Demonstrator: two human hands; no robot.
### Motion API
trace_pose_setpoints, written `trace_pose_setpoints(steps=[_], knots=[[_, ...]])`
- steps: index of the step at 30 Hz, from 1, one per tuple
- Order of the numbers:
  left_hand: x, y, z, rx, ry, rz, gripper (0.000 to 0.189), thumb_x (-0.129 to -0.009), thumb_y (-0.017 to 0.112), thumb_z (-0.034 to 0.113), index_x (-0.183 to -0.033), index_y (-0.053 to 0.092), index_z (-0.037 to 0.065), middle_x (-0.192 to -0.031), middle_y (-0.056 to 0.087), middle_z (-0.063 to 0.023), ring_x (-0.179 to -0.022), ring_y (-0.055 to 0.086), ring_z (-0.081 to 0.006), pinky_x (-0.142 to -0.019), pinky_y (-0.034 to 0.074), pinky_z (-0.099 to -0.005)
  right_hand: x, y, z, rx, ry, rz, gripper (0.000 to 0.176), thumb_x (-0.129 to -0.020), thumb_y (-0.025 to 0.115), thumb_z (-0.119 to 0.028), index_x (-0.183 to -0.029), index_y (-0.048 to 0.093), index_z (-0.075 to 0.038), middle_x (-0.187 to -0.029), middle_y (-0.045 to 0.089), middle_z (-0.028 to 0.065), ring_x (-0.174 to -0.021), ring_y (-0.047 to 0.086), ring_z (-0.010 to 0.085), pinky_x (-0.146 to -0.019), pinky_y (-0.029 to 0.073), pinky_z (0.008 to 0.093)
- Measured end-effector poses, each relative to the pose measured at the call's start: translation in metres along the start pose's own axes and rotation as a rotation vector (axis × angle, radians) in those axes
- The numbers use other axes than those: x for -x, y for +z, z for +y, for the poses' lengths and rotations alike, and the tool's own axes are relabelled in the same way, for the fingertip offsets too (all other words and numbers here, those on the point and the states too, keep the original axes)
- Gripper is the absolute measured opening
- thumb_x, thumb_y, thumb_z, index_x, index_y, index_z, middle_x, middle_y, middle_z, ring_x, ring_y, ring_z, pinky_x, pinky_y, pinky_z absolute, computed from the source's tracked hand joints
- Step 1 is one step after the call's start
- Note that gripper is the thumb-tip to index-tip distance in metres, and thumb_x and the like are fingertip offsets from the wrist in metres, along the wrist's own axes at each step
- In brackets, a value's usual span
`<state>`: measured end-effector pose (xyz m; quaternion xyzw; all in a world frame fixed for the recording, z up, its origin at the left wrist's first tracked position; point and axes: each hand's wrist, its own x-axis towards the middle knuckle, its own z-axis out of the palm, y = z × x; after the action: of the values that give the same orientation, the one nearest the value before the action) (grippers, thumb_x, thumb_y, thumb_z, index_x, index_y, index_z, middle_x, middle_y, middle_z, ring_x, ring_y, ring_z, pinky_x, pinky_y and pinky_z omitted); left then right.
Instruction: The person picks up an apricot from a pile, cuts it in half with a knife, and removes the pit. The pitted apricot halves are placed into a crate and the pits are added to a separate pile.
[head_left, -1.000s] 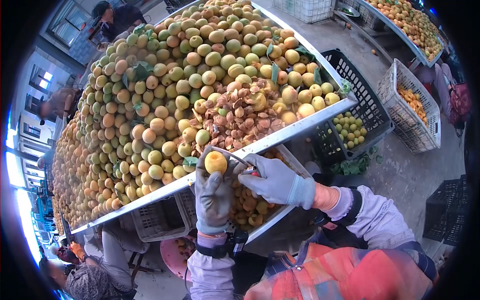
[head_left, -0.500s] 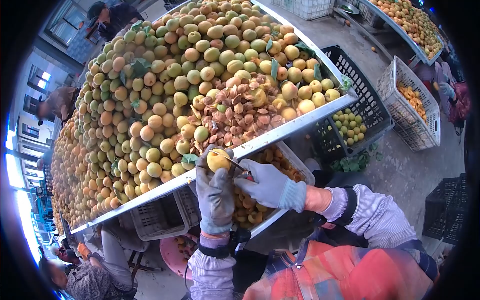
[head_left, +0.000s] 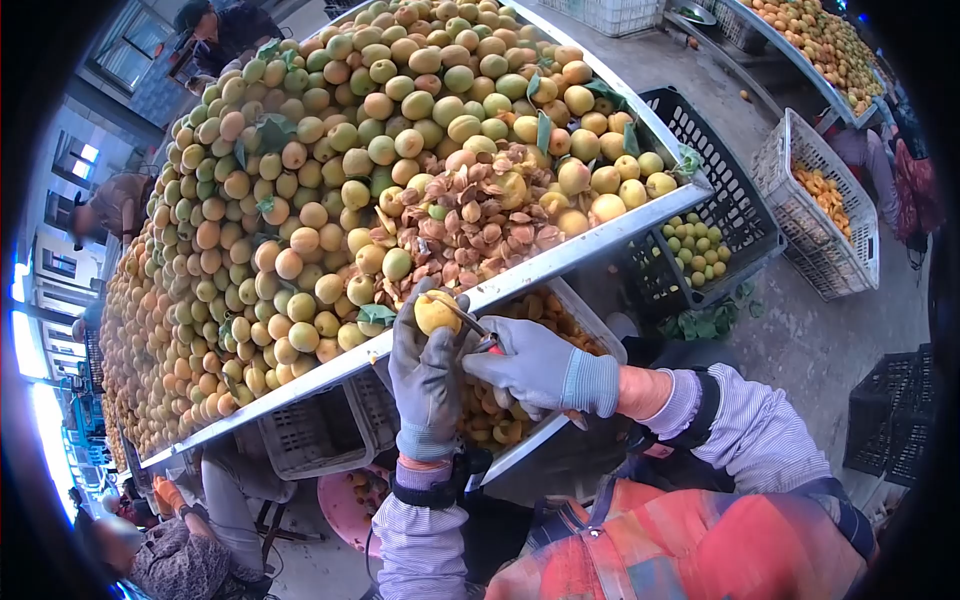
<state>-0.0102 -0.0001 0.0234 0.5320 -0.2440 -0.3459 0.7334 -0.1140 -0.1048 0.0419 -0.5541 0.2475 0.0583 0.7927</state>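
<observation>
Just outside the table's metal rim, my gloved left hand [head_left: 424, 385] is closed around a yellow apricot [head_left: 435, 317]. My gloved right hand [head_left: 540, 366] grips a small knife [head_left: 470, 322], a bit of red showing at its handle. The blade reaches the top of the apricot, where a curved flap or strip lies along the cut; its exact edge is too small to make out. Beyond both hands rises a large heap of apricots [head_left: 330, 235] on the table, with a pile of brown apricot pits [head_left: 480, 225] near the rim.
Under the rim stands a crate of cut apricots [head_left: 572, 322]. A black crate [head_left: 735, 185] with green fruit is to the right, a white crate [head_left: 822, 215] beyond it. A pink basin [head_left: 345, 510] sits lower left. Other people work along the left side and far right.
The knife has moved along the apricot's top, and a curved flap or strip now stands out there. Both hands stay nearly in place; the view has shifted slightly.
</observation>
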Motion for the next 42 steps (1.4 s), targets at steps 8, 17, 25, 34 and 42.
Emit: trace_pose_setpoints(steps=[8, 17, 25, 34, 42], knots=[[0.002, 0.004, -0.016, 0.054, -0.052, 0.042, 0.059, -0.092, 0.056, 0.026, -0.136, 0.029, -0.001, -0.12, 0.052, -0.0136, -0.108, 0.054, -0.0196, -0.089, 0.047, -0.0302, -0.008, 0.002, 0.012, 0.001, 0.043, 0.004, 0.034, -0.089, 0.054, -0.023, -0.115, 0.048, -0.002, -0.063, 0.057, 0.0096, -0.045, 0.054, 0.0194, -0.042, 0.045, 0.0316], [0.005, 0.007, -0.009, -0.005, -0.05, 0.027, 0.049, -0.097, 0.043, 0.026, -0.135, 0.03, -0.002, -0.119, 0.053, -0.014, -0.11, 0.053, -0.0196, -0.093, 0.043, -0.029, -0.026, 0.011, 0.042, 0.307, -0.297, 0.228, 0.034, -0.087, 0.058, -0.025, -0.112, 0.052, -0.002, -0.077, 0.064, 0.0139, -0.063, 0.062, 0.0218, -0.061, 0.049, 0.0345], [0.004, -0.005, -0.014, -0.042, -0.04, 0.032, 0.046, -0.098, 0.039, 0.031, -0.13, 0.038, -0.003, -0.113, 0.057, -0.0129, -0.103, 0.055, -0.018, -0.091, 0.043, -0.0303, -0.023, 0.014, 0.036, 0.358, -0.256, 0.236, 0.034, -0.088, 0.055, -0.022, -0.116, 0.049, -0.003, -0.077, 0.062, 0.0209, -0.067, 0.064, 0.0345, -0.06, 0.049, 0.038], [0.001, -0.007, -0.009, -0.357, 0.031, 0.107, 0.038, -0.097, 0.046, 0.026, -0.121, 0.047, -0.004, -0.108, 0.056, -0.0089, -0.095, 0.053, -0.0143, -0.085, 0.043, -0.027, -0.021, 0.012, 0.031, 0.395, -0.316, 0.232, 0.036, -0.089, 0.055, -0.024, -0.119, 0.047, -0.005, -0.078, 0.062, 0.0218, -0.07, 0.063, 0.0355, -0.061, 0.049, 0.0386], [0.004, -0.011, -0.016, -0.016, -0.067, 0.042, 0.038, -0.098, 0.042, 0.025, -0.123, 0.045, -0.004, -0.11, 0.055, -0.0103, -0.099, 0.053, -0.0154, -0.089, 0.043, -0.0277, -0.028, 0.013, 0.037, 0.495, -0.302, 0.253, 0.037, -0.089, 0.054, -0.025, -0.12, 0.047, -0.005, -0.081, 0.062, 0.0206, -0.075, 0.064, 0.0347, -0.067, 0.049, 0.0375]])
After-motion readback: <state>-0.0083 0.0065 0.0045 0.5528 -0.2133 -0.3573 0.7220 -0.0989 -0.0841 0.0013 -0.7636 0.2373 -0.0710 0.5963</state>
